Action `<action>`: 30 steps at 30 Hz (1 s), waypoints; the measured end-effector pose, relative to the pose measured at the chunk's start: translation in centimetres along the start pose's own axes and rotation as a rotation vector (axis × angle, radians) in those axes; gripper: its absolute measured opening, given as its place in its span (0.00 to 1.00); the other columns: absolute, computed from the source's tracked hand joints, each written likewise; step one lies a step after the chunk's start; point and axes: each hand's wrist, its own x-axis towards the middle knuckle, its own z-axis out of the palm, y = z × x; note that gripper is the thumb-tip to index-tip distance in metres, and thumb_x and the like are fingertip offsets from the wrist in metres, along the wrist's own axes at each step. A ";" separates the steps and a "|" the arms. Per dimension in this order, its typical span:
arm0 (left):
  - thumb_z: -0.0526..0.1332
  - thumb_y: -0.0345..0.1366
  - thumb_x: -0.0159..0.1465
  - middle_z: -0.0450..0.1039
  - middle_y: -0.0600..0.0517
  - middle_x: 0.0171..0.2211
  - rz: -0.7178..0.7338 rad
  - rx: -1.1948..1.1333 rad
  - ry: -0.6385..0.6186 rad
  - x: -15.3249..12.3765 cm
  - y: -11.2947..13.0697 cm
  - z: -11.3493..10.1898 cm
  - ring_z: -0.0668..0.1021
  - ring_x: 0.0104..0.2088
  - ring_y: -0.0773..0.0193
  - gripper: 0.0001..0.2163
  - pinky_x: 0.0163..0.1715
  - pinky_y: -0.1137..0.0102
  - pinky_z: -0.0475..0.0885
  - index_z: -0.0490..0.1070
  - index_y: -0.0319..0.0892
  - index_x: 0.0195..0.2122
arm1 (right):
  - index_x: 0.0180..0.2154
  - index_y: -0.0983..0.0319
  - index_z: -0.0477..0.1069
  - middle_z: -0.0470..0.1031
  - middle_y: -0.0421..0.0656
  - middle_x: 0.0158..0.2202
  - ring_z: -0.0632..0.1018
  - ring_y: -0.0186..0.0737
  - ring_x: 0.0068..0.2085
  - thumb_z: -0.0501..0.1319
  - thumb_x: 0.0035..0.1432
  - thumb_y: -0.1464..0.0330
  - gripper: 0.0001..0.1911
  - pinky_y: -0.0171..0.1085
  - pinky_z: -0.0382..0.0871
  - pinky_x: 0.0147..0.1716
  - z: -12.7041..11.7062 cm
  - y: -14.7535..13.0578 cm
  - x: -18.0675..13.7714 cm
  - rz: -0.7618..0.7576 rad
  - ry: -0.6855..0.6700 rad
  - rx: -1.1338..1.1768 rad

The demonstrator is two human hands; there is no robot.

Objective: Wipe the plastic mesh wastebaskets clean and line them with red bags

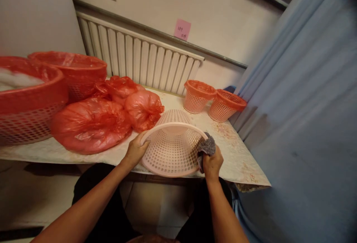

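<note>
A pale pink perforated plastic basket lies tipped at the table's front edge, its mouth facing me. My left hand grips its rim on the left, thumb over the inside. On the right, my right hand is closed around a bunched grey cloth, which presses against the basket's rim. Behind and left of the basket, several knotted red plastic bags are heaped close to my left hand. The fingertips of both hands are partly hidden.
Two large baskets with red liners stand at the left. Two small red-lined baskets stand at the back right. A radiator runs along the wall behind the table. A blue curtain hangs at the right.
</note>
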 end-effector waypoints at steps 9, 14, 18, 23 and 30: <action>0.53 0.30 0.58 0.74 0.44 0.53 0.244 -0.046 -0.099 0.5 1.1 1.2 0.75 0.54 0.55 0.21 0.57 0.57 0.67 0.71 0.38 0.53 | 0.47 0.62 0.69 0.72 0.46 0.39 0.70 0.45 0.42 0.54 0.48 0.77 0.22 0.41 0.66 0.42 -3.2 -5.6 5.3 -0.434 -0.332 -0.182; 0.53 0.31 0.58 0.72 0.43 0.56 0.198 -0.075 -0.115 -0.3 -0.8 1.4 0.72 0.57 0.56 0.22 0.61 0.56 0.64 0.70 0.38 0.54 | 0.47 0.63 0.70 0.73 0.48 0.41 0.71 0.47 0.46 0.54 0.53 0.74 0.19 0.45 0.66 0.47 -2.7 -2.3 1.6 -0.276 -0.230 -0.068; 0.55 0.37 0.59 0.73 0.45 0.54 0.055 -0.132 -0.056 -0.4 -2.0 1.3 0.73 0.55 0.54 0.21 0.60 0.57 0.64 0.70 0.39 0.54 | 0.50 0.63 0.70 0.76 0.49 0.46 0.75 0.46 0.49 0.55 0.56 0.68 0.20 0.44 0.69 0.48 -1.0 1.5 -3.0 0.052 -0.199 0.154; 0.56 0.40 0.60 0.75 0.46 0.51 -0.055 -0.174 -0.051 -0.2 -2.4 1.1 0.75 0.52 0.55 0.20 0.57 0.59 0.67 0.70 0.40 0.52 | 0.48 0.67 0.73 0.78 0.53 0.45 0.77 0.49 0.48 0.60 0.50 0.63 0.24 0.45 0.70 0.48 1.7 3.2 -8.2 0.450 -0.090 0.308; 0.62 0.42 0.58 0.69 0.40 0.51 -0.160 0.125 0.254 -1.4 -2.1 0.9 0.73 0.52 0.47 0.28 0.53 0.52 0.68 0.61 0.38 0.59 | 0.48 0.68 0.74 0.79 0.53 0.42 0.79 0.49 0.45 0.61 0.50 0.61 0.25 0.43 0.71 0.46 1.5 1.7 -9.2 0.479 -0.032 0.320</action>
